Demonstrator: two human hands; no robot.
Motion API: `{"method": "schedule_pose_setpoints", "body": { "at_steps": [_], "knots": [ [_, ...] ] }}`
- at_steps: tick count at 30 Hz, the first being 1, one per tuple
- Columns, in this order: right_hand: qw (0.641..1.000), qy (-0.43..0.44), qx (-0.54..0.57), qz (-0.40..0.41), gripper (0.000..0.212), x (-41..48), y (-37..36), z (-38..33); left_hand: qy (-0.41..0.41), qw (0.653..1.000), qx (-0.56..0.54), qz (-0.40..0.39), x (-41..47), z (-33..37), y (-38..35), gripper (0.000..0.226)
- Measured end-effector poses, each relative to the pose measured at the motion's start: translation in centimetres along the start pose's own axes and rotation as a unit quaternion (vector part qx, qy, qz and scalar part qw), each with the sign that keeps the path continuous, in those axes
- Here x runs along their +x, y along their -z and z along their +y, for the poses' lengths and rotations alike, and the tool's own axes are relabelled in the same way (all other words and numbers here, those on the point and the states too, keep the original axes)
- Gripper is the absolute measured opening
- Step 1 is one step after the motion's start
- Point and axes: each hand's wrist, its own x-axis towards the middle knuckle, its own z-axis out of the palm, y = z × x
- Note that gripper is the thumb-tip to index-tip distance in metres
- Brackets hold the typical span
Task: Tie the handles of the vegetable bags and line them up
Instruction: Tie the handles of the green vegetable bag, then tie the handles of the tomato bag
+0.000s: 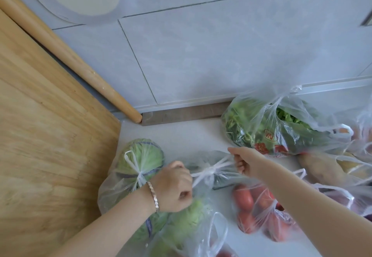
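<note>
Both hands pulling bag handles tight on white counter (pixel 181 136), grey tiled wall (pixel 201 45) behind.

Wooden cutting board (pixel 50 136) along counter's left edge, rolling pin (pixel 66 55) leaning at wall beside it. Left hand (pixel 175 188), bracelet (pixel 154 196) on wrist, fisted on one handle; right hand (pixel 245 162) pinched closed on the other; knot (pixel 211 170) between them on a clear bag with dark contents (pixel 217 178), mid-counter. Tied cabbage bag (pixel 138 160) touching board edge. Greens bag (pixel 267 127) at back edge near wall. Tomato bag (pixel 261 212) near front, handles loose. More bags (pixel 342 168) piled at right edge, contents unclear.
</note>
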Motion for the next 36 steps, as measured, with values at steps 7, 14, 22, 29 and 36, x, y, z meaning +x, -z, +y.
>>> {"method": "schedule_pose_setpoints", "body": {
  "at_steps": [7, 14, 22, 29, 36],
  "knots": [
    [0.864, 0.346, -0.298, 0.211, 0.018, -1.6, -2.5, 1.8, 0.281, 0.946, -0.152, 0.048, 1.7, -1.6, -0.9, 0.036],
    [0.717, 0.246, -0.652, 0.017, 0.046, 0.6, -2.4, 5.5, 0.393, 0.886, -0.244, 0.032, 1.9, -0.7, -2.5, 0.025],
    [0.763, 0.3, -0.572, 0.039, 0.058, -3.4, -1.6, 4.6, 0.176, 0.955, -0.052, -0.232, -2.1, 6.9, 0.2, 0.109],
    [0.778, 0.228, -0.577, -0.101, 0.043, -10.7, 1.5, 7.9, 0.312, 0.905, 0.084, -0.278, -5.0, 8.5, -3.0, 0.061],
    [0.606, 0.277, -0.718, -0.202, 0.077, -11.7, 0.8, 14.8, 0.399, 0.912, 0.097, 0.007, -6.2, 5.9, -2.8, 0.045]
  ]
}}
